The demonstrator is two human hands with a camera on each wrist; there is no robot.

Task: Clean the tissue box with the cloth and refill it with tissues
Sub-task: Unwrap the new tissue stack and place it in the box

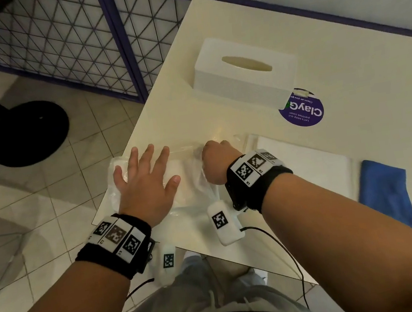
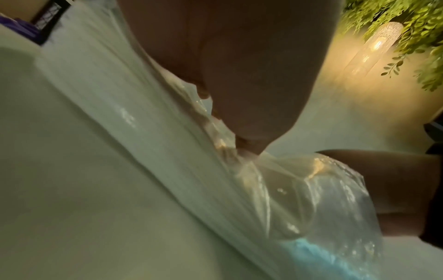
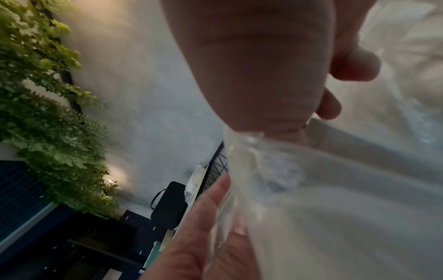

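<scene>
Now the left hand (image 1: 145,183), fingers spread, is pinning the tissue pack (image 1: 192,179) beside the tissue box (image 1: 243,70); the right hand (image 1: 217,158), fingers clamped on wrapper, is best pulling steadily away.

An office pantry: pedestal tables (image 1: 208,35), tiled floor (image 1: 71,159), "keep our pantries clean" sticker (image 1: 302,112).

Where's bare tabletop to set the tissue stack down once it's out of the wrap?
Free: the strip between the tissue box and both hands, and the far right beyond the purple sticker. Crowded: near edge, where the left hand presses the plastic-wrapped tissue pack, the right hand grips it, beside the white panel and blue cloth.
</scene>
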